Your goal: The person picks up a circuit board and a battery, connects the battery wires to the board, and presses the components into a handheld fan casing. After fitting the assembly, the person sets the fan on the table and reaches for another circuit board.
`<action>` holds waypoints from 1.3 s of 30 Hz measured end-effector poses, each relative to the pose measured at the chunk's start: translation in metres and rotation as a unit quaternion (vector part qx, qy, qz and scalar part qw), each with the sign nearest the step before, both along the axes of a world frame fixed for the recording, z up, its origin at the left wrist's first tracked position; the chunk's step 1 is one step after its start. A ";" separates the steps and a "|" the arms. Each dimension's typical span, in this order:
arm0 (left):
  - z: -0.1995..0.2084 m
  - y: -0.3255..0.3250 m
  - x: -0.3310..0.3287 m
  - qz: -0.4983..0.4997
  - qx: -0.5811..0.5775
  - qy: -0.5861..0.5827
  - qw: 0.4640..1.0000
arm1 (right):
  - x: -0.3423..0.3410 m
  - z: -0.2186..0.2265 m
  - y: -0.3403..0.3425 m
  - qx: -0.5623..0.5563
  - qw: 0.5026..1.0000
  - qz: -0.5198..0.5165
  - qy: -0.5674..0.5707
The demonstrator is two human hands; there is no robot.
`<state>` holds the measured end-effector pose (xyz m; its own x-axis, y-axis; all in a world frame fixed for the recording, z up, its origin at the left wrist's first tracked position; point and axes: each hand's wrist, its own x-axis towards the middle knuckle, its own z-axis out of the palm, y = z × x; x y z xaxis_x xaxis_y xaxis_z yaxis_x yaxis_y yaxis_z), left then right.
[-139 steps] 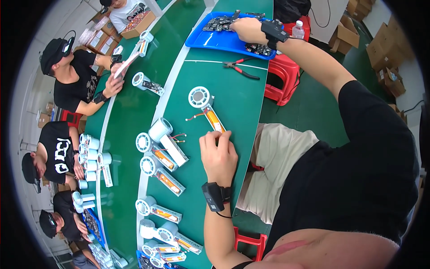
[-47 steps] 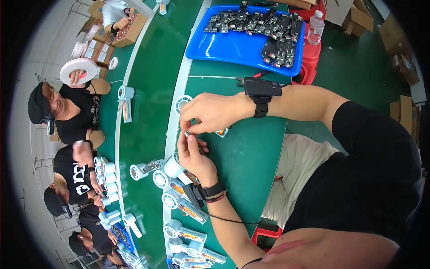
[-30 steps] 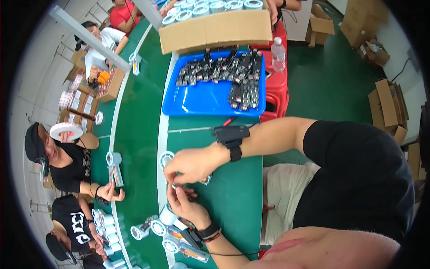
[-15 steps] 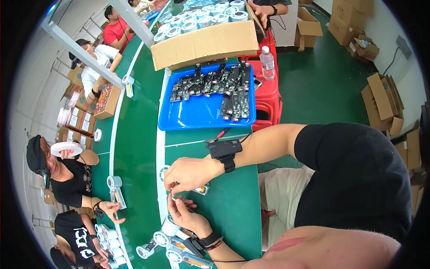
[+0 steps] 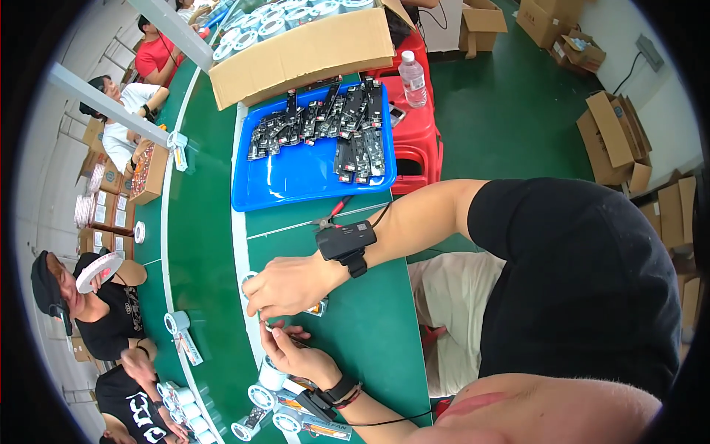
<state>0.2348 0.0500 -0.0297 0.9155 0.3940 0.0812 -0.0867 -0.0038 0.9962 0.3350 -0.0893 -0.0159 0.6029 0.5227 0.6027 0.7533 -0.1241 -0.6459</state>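
Note:
My right hand point(image 5: 292, 287) and my left hand point(image 5: 299, 355) meet over the green table, fingertips pinched close together. Between them shows a small pale piece point(image 5: 268, 325), too small to name. Under the right hand, partly hidden, lies a pale blue cylinder with a white ring end point(image 5: 250, 284); an orange-and-white flat part point(image 5: 319, 306) pokes out beside that hand. Near my left wrist several such cylinders point(image 5: 288, 420) lie grouped with printed flat pieces. One round-ended unit point(image 5: 248, 428) there shows a dark circuit board. Each wrist wears a black strapped device.
Past my right hand stands a blue tray point(image 5: 310, 194) of black circuit-board strips. Red-handled cutters point(image 5: 332, 214) lie before it. Behind is a cardboard box point(image 5: 303, 65) full of cylinders. A bottle point(image 5: 413, 78) stands on a red stool point(image 5: 418, 122). Co-workers sit across the table.
The whole view has shifted, so table and tray sit further left. My hands stay together at the same small piece. The co-worker opposite has drawn a hand back from the table.

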 end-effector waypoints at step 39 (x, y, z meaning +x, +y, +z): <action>-0.005 0.011 -0.004 -0.008 -0.044 -0.002 0.999 | -0.002 0.002 0.001 -0.097 0.992 0.071 -0.044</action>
